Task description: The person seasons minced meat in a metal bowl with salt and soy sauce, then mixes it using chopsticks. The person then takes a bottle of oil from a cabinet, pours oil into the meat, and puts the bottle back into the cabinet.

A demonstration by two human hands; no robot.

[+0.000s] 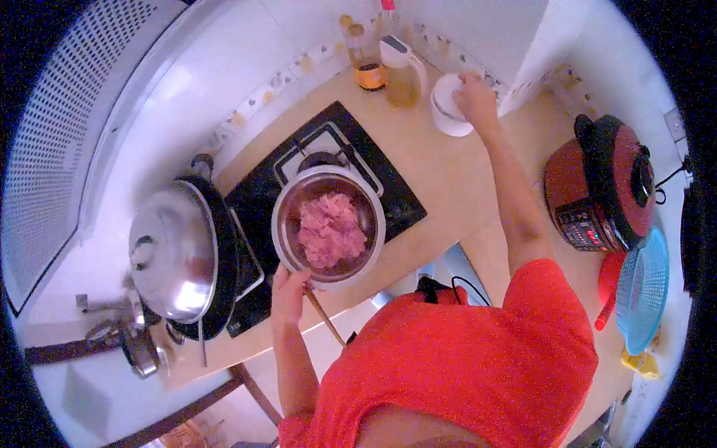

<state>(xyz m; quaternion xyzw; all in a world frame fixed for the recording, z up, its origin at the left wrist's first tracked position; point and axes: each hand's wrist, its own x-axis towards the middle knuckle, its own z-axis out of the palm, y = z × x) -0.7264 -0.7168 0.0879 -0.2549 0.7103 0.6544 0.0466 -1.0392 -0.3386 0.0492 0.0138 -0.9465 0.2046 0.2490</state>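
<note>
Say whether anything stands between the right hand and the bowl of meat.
Nothing visible does: only low, flat counter and hob lie between the right hand and the bowl. The jug stands off to one side.

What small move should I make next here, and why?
I'd probably raise the white container's top with your right hand: its fingers are at that top, though I can't tell whether it's loose. Your left hand can steady the bowl of meat, which it holds by the rim over the hob.
</note>
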